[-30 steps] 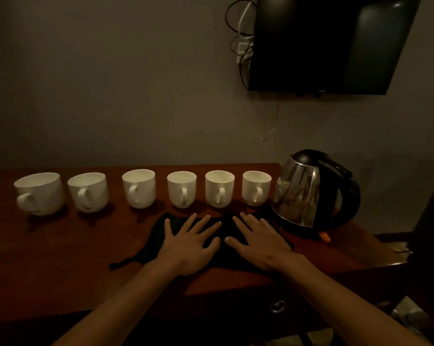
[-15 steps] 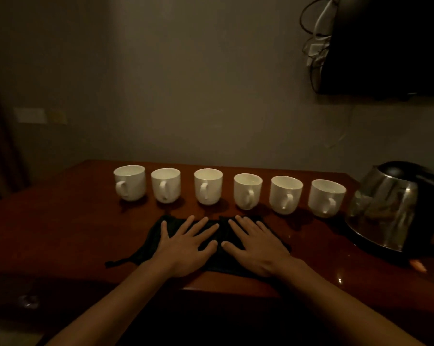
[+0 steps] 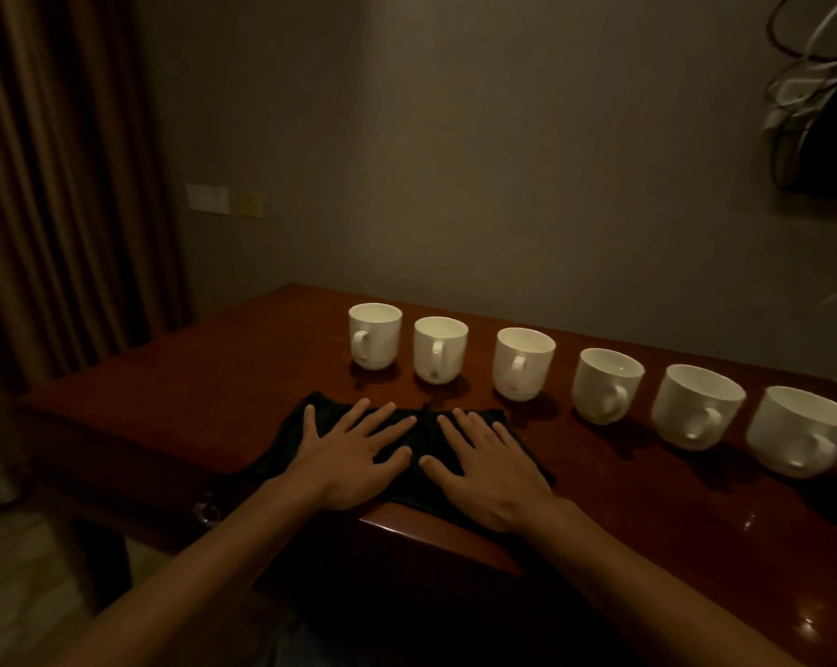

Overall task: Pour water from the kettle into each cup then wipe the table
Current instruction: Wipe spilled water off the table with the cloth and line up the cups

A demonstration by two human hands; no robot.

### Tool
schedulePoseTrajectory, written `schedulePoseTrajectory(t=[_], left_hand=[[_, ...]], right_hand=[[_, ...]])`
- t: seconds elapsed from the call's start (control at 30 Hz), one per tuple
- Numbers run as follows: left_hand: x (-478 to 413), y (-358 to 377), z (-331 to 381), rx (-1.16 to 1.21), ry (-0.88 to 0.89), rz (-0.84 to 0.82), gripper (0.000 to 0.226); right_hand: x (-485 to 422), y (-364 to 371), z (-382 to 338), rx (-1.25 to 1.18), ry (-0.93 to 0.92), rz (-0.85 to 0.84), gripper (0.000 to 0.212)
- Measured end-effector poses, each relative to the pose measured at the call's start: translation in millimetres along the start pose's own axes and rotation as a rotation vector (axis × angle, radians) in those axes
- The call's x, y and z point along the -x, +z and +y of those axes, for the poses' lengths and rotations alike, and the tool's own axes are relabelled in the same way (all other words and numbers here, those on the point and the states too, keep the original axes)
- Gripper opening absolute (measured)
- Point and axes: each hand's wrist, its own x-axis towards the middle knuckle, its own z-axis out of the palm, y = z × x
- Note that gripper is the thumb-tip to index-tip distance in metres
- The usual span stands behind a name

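Our view has swung left since the last moment: the kettle has slipped out of sight on the right, and a brown pleated curtain (image 3: 60, 185) now fills the left. Our left hand (image 3: 349, 462) and right hand (image 3: 491, 469) lie flat with fingers spread, side by side on the dark crumpled cloth (image 3: 332, 410) at the near edge of the reddish-brown wooden counter (image 3: 190, 406). Six white ceramic cups (image 3: 522, 365) stand in a row just beyond the cloth, handles toward us. A pale switch plate (image 3: 208, 198) sits on the wall, and tangled cables (image 3: 801, 84) hang at top right.
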Motion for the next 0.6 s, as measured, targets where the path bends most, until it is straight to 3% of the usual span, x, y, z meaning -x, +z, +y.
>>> schedulePoseTrajectory(t=[0.6], left_hand=[[16,-6,-79,-0.005,-0.112,0.038,0.054]], right_hand=[[-50,14,-69,-0.019,-0.136,-0.027,0.078]])
